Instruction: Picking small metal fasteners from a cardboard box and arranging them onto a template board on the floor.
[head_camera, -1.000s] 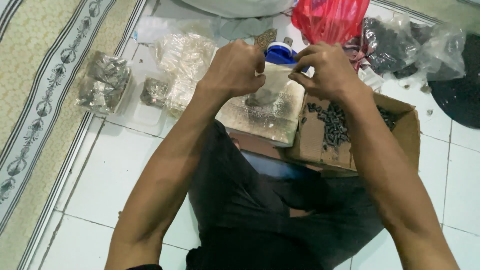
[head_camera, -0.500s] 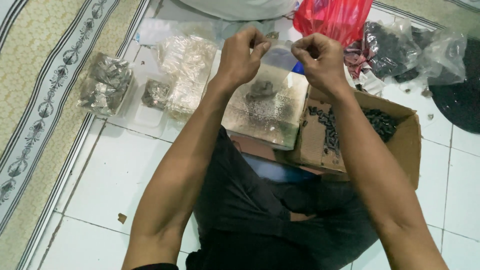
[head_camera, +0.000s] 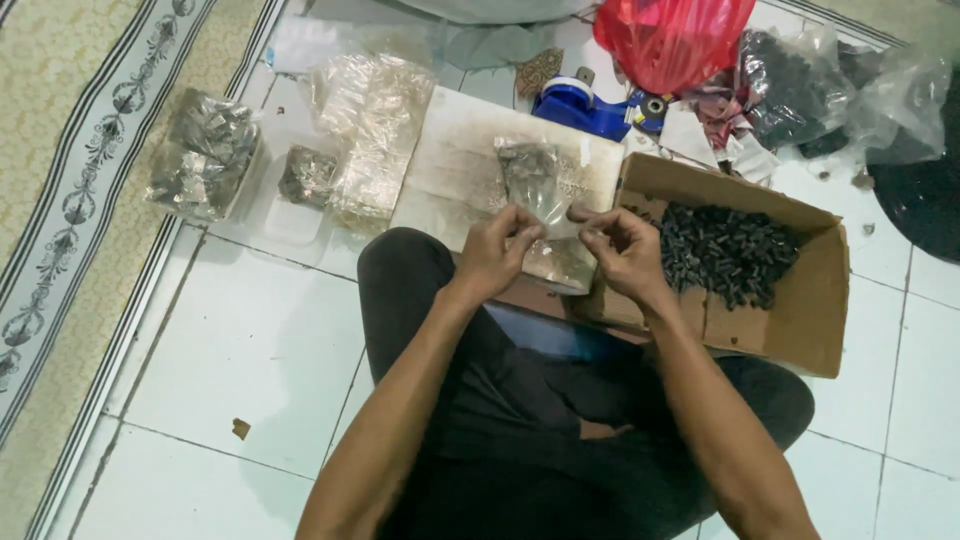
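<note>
My left hand (head_camera: 497, 252) and my right hand (head_camera: 622, 250) pinch the open end of a small clear plastic bag (head_camera: 533, 183) between them, over a worn white board (head_camera: 462, 165) lying on the floor. The bag's far end is filled with small dark pieces. Just right of my right hand stands an open cardboard box (head_camera: 800, 310) holding a heap of small black pieces (head_camera: 725, 250). I sit cross-legged in dark trousers on the white tiles.
Left of the board lie a stack of clear empty bags (head_camera: 372, 130) and two filled bags (head_camera: 203, 155). A blue tape dispenser (head_camera: 585, 103), a red plastic bag (head_camera: 675, 35) and clear bags of dark parts (head_camera: 795, 85) sit behind. A patterned carpet (head_camera: 70, 150) borders the left.
Both hands have come down and toward me from over the back of the board. The small bag is now stretched out flat between them.
</note>
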